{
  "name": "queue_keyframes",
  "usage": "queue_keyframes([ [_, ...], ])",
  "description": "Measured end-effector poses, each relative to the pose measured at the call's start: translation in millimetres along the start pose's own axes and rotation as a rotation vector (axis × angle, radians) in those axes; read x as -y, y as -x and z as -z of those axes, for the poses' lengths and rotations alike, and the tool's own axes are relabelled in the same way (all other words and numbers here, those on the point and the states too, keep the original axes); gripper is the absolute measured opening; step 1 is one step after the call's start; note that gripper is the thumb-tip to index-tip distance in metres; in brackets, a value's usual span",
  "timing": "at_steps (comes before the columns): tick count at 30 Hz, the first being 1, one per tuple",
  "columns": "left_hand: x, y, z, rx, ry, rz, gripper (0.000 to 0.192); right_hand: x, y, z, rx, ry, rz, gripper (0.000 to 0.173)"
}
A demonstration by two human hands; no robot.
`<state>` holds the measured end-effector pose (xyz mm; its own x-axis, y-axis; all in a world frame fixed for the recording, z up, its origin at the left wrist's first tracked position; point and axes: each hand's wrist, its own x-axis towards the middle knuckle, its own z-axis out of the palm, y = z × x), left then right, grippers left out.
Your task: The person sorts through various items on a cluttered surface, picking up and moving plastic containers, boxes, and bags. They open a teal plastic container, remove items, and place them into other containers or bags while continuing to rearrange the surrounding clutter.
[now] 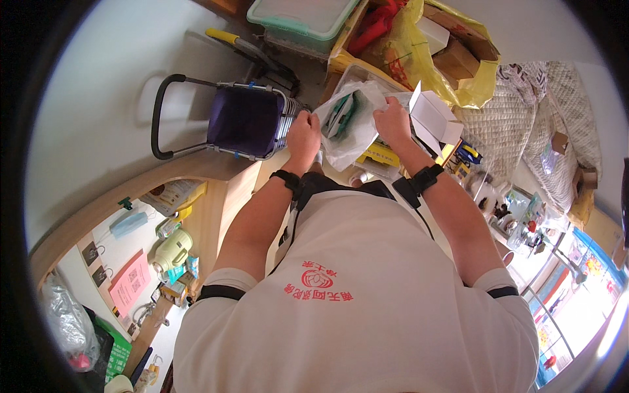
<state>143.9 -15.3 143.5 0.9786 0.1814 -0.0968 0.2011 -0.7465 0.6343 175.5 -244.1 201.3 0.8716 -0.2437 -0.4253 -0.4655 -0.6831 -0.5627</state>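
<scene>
A translucent white plastic bag (362, 140) hangs with its mouth spread between my two hands. My left hand (303, 139) has its fingers closed on one side of the rim. On the opposite side my right hand (392, 121) pinches the rim. Inside the bag lie green and white packets (340, 115), whose kind I cannot tell. Just beyond my right hand stands a white cardboard box (432, 118) with its flaps up. A clear plastic bin (361, 73) is partly hidden behind the bag.
A dark-lined basket with a metal frame (245, 120) is at the left, near my left hand. Farther off are a lidded storage box (302, 19) and a yellow plastic bag (415, 54) around a carton. A quilted cover (496, 132) lies at the right, a wooden shelf edge (147, 184) at the left.
</scene>
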Motion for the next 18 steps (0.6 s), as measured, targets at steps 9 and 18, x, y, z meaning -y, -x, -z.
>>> queue_keyframes([
  [9, 2, 4, -2, -0.063, 0.071, -0.175, 0.019, -4, -1, -2, 0.029, -0.029, 0.035, 0.045],
  [18, -10, 8, 3, 0.154, 0.192, -0.110, 0.027, 2, 12, 4, 0.070, -0.042, -0.026, 0.051],
])
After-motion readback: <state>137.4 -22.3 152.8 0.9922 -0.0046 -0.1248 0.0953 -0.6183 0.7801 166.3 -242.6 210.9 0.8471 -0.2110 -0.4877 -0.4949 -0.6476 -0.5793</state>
